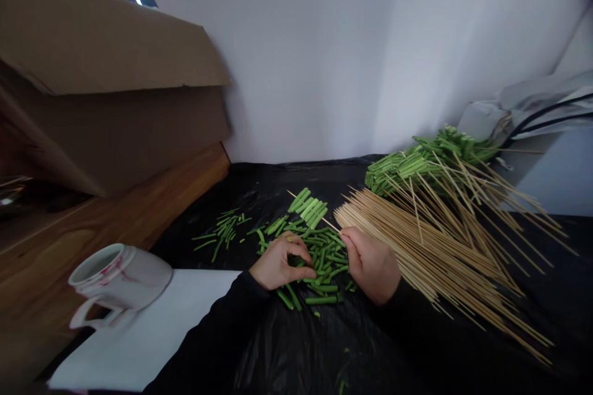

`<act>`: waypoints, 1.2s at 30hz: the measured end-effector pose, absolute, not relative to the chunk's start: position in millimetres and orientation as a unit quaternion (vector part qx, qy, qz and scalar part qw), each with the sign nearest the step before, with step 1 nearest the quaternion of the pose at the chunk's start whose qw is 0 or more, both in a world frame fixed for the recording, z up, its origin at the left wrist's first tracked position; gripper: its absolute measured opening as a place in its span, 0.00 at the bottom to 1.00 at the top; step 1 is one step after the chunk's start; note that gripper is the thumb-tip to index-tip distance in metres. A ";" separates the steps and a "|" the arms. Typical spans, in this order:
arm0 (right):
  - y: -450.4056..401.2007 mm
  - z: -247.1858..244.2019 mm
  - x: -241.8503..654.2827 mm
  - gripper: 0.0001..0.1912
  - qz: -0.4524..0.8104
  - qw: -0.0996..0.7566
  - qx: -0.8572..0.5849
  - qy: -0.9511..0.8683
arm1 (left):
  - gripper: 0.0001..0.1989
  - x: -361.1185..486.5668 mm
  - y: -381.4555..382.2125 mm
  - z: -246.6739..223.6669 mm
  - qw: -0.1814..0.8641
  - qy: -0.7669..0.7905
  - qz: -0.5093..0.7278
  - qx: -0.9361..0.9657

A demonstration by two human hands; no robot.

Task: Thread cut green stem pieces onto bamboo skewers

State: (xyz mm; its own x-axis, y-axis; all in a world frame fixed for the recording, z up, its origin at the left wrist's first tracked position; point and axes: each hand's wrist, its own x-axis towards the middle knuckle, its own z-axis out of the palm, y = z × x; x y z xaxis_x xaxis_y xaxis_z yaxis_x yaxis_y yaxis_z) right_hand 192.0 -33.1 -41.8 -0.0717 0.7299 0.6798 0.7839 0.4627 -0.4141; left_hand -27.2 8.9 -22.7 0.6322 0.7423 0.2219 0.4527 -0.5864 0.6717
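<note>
Black plastic (287, 355) is spread over the work place, and behind it a white wall (296, 62) is seen. On the left, a brown cardboard box (115, 55) is set on brown wood (180, 191). Closer by, a white mug (146, 274) with red marks is seen next to a sheet of white paper (152, 345). In the middle, a wooden skewer (331, 224) is held by the right hand (373, 262), with the thumb and fingers closed on its near end. A row of green stem pieces (309, 208) is threaded side by side on this skewer, and its thin tip is left poking out at the far end. The left hand (282, 262) is held low over a pile of loose cut stems (324, 253). Its fingers are curled, with just a narrow gap to the thumb; whether a piece is pinched there cannot be told. A ring (290, 238) is worn on one finger. Some thinner bits (225, 228) are scattered left of the pile. Beside the right hand, many bare skewers (440, 259) are laid in a wide bunch. Past them, near the wall, lots of filled skewers (417, 163) are heaped up, with their green parts bunched together.
</note>
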 end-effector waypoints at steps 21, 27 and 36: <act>-38.2 -44.9 187.6 0.14 -0.046 0.416 -0.486 -0.767 | 0.18 -39.9 31.0 -23.5 0.569 0.425 0.602 0.366; -39.7 -46.8 186.8 0.14 -0.051 0.393 -0.480 -0.783 | 0.13 -39.4 30.9 -19.5 0.620 0.394 0.604 0.308; -39.8 -49.3 186.6 0.14 -0.055 0.360 -0.491 -0.792 | 0.09 -39.0 30.3 -17.8 0.634 0.368 0.609 0.302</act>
State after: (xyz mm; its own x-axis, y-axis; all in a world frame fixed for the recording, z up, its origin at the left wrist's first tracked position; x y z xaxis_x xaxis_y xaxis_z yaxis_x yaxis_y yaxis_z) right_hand 186.6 -39.8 -49.3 -0.2592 0.7376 0.6235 0.8170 0.5117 -0.2656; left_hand -39.0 30.3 -17.8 -0.0129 0.9949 -0.1000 -0.5503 0.0764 0.8315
